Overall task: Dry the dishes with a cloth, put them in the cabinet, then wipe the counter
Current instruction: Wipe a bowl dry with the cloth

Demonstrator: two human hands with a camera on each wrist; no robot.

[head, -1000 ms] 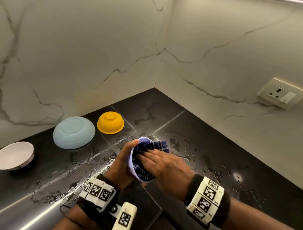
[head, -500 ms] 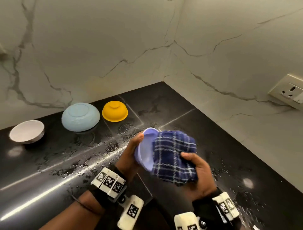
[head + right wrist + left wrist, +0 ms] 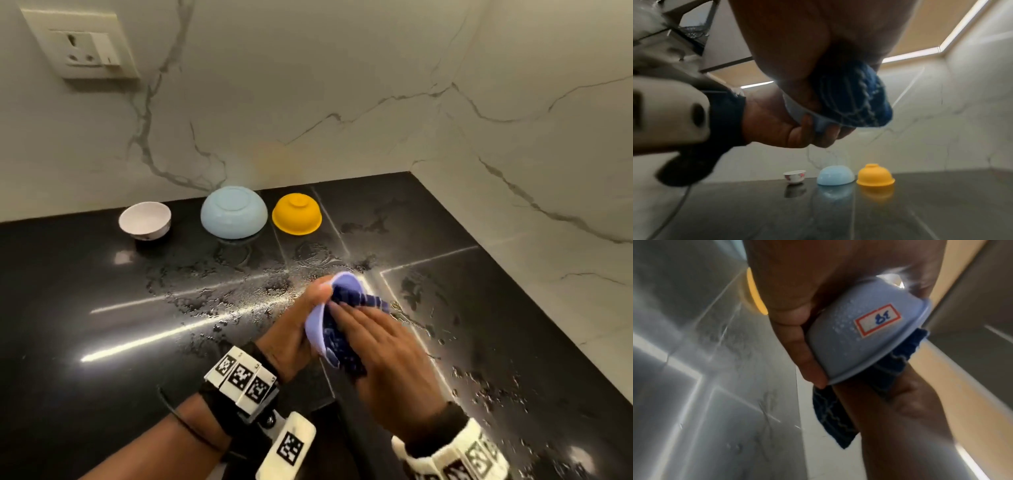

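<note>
Lavender bowl (image 3: 317, 325) is clasped in the left hand (image 3: 291, 337); the right hand (image 3: 383, 353) presses the blue checked cloth (image 3: 346, 339) inside with flat fingers (image 3: 356, 317).

Glaring in long white streaks across the wet black bench (image 3: 102, 342), mirroring strip lights (image 3: 910, 54) glowing overhead. Bowing straight wall lines toward the edges in the head view. Smearing with motion blur in both wrist views, leaving the near hand (image 3: 797, 40) dark, backlit, out of focus.

cloth (image 3: 346, 337) in bowl (image 3: 317, 323), above counter (image 3: 102, 342)
</note>
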